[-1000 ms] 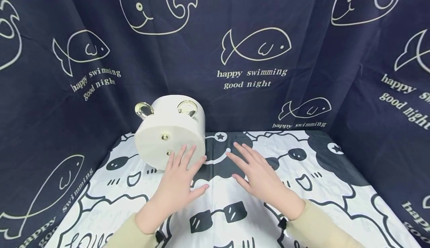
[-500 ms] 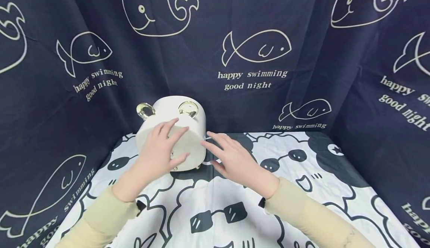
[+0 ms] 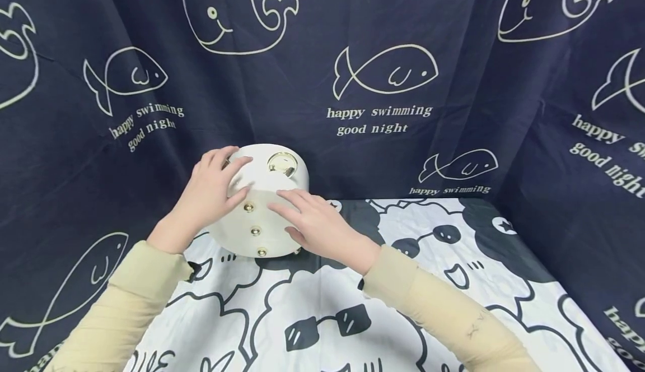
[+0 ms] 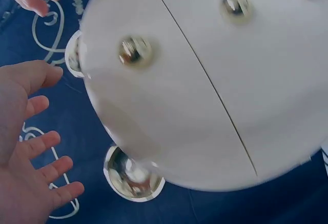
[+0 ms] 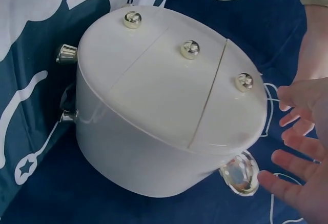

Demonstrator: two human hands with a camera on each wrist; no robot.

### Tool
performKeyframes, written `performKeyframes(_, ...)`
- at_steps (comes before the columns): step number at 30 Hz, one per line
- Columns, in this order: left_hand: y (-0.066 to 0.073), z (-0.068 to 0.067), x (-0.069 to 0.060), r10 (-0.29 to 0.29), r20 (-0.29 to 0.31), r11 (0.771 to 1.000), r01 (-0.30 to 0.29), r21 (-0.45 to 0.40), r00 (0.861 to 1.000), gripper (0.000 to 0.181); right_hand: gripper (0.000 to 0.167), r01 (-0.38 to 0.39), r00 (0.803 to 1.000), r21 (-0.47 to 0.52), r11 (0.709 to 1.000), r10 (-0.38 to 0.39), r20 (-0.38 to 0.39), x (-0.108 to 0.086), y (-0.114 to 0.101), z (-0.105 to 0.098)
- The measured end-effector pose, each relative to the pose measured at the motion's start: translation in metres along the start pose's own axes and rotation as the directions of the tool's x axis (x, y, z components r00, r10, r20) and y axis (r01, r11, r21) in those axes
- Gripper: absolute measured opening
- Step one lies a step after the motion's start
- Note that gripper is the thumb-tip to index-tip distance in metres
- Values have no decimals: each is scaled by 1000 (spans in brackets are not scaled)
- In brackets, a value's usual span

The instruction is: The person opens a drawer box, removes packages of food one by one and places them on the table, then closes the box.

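Observation:
A white oval box (image 3: pixel 277 223) with gold knobs down its front and gold ear-like rings on top stands at the back left of the cloth. My left hand (image 3: pixel 204 190) is at its upper left, fingers spread beside the left ear. In front of the box's upper right is my right hand (image 3: pixel 322 223), fingers extended. The left wrist view shows the white front (image 4: pixel 169 96) with a seam, the left hand (image 4: pixel 31 152) apart from it. In the right wrist view the box (image 5: pixel 169 90) shows two seams and short metallic feet, with the right hand (image 5: pixel 302 152) near an ear (image 5: pixel 241 174).
A white cloth (image 3: pixel 453 316) with black cartoon drawings covers the table. Dark blue curtains (image 3: pixel 383 159) with fish and whale outlines stand behind the box and on both sides.
Both hands have moved left and up toward the box's top, the left one from before the front to beside the left ear. The box has stayed in place.

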State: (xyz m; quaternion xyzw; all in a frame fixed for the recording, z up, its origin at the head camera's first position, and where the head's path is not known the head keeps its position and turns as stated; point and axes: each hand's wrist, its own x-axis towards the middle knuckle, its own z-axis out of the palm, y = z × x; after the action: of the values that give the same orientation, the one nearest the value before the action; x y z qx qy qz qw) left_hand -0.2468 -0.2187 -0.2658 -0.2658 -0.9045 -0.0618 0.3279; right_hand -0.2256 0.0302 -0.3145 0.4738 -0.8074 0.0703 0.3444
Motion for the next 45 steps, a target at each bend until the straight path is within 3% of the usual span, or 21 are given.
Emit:
performKeyframes(4,-11,-2,6,-25,15,1000,24,12,1000,48,52,0,1000,6,1000,0,-9,9,0,11)
performKeyframes(12,-31,2,17,-147,92,989,146,20,985,46,49,-2,1000,-38,999,2,-4,21,-7,33)
performKeyframes(15,-40,7,21,-185,141,982,187,-4,973,46,47,-2,1000,-48,999,2,-4,24,-10,41)
performKeyframes(19,-51,12,23,-245,217,963,262,-57,945,48,44,6,1000,-57,998,-7,-16,28,-12,50)
performKeyframes(25,-69,23,21,-304,279,920,356,-162,911,51,37,23,997,-102,994,-30,-66,34,-14,64)
performKeyframes(31,-85,31,17,-319,290,852,407,-329,902,48,32,36,994,-199,979,-56,-95,37,-18,76)
performKeyframes(38,-95,27,15,-355,303,767,460,-446,885,40,41,15,999,-175,984,-23,-42,47,-25,79)
performKeyframes(42,-101,24,15,-359,323,735,479,-480,876,33,36,17,999,-173,985,-24,-35,52,-29,84)
performKeyframes(45,-104,22,16,-344,330,725,472,-502,879,30,31,24,999,-186,982,-32,-41,54,-32,88)
